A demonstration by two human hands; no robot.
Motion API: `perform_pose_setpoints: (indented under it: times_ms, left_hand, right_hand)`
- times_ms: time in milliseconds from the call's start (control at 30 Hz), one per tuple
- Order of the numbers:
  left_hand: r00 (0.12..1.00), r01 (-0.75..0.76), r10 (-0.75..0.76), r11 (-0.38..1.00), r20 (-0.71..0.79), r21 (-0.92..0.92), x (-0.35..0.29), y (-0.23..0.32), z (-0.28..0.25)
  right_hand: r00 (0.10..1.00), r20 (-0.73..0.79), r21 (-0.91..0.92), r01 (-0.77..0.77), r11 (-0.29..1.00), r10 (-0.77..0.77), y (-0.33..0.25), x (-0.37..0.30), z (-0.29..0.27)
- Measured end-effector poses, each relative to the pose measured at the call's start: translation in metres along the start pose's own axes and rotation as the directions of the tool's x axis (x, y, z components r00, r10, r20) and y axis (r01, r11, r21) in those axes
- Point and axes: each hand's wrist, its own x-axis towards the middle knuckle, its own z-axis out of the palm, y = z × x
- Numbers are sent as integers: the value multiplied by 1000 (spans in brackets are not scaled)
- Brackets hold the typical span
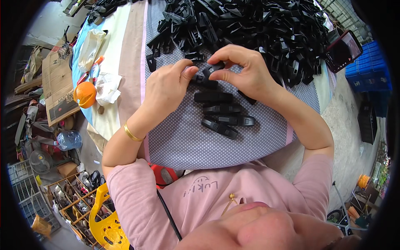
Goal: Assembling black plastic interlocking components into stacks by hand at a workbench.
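My right hand (246, 71) pinches a small black plastic part (213, 70) between thumb and forefinger over the spotted grey tablecloth (179, 146). Close by on its left, my left hand (168, 85) has thumb and forefinger pressed together; what they hold, if anything, is too small to make out. Just under the fingertips lies another black piece (205, 82), partly covered. Nearer to me, several elongated black plastic pieces (213, 97) rest in a loose stack of rows. A dark piece (246, 97) lies partly hidden beside my right wrist. Beyond both hands spreads a large heap of black plastic parts (250, 33).
At the table's left are an orange (85, 94), a clear plastic bag (91, 48) and crumpled white tissue (108, 87). A phone (345, 50) stands at the right edge, with a blue crate (368, 66) beyond. A yellow chair (106, 225) is at lower left.
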Motion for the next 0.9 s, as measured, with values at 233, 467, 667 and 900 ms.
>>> perform_pose_setpoints:
  times_ms: [233, 467, 667, 900]
  left_hand:
    - [939, -289, 309, 947, 153, -137, 3, -12, -16]
    - [975, -136, 163, 975, 150, -177, 2, 0, -6]
    - [980, -82, 117, 974, 160, -209, 3, 0, -7]
    - [987, -44, 80, 970, 142, -241, 5, 3, -2]
  right_hand:
    - [972, 195, -464, 210, 861, -132, 5, -6, -1]
    - [981, 162, -540, 179, 822, -107, -5, -4, -16]
    - [977, 178, -656, 204, 727, -114, -5, -5, -18]
    - [977, 153, -593, 210, 777, -147, 1, 1, -27]
